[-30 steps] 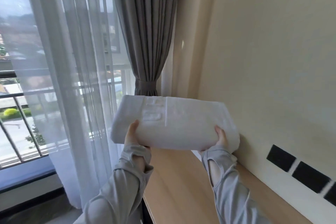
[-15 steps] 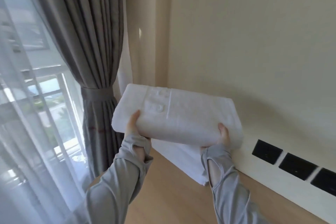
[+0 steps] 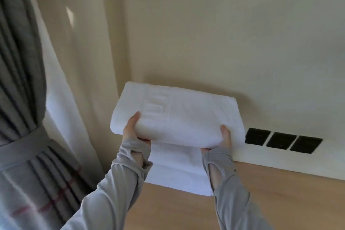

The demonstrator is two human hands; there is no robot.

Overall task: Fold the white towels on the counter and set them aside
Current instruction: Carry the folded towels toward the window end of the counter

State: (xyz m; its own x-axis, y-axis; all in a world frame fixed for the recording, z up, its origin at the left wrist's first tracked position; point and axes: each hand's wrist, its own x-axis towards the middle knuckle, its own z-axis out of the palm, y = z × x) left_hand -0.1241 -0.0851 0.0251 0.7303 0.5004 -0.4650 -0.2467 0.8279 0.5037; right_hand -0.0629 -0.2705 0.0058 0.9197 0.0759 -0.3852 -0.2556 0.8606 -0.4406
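Observation:
A thick folded white towel (image 3: pixel 179 115) with an embossed band is held up in front of the wall. My left hand (image 3: pixel 131 129) grips its near left edge, thumb on top and fingers underneath. My right hand (image 3: pixel 225 137) grips its near right edge the same way. Right below it, a stack of folded white towels (image 3: pixel 177 172) lies on the wooden counter (image 3: pixel 280 203), in the corner against the wall. The held towel hovers just above that stack and hides its far part.
Three black square wall sockets (image 3: pixel 281 140) sit in a white strip just right of the towels. A grey curtain (image 3: pixel 20 117) tied with a band hangs at the left, beside the counter's end. Bare wood stretches to the right and front.
The view has swung right, away from the window. Both hands have carried the folded towel toward the corner, and the stack on the counter has come into view beneath it.

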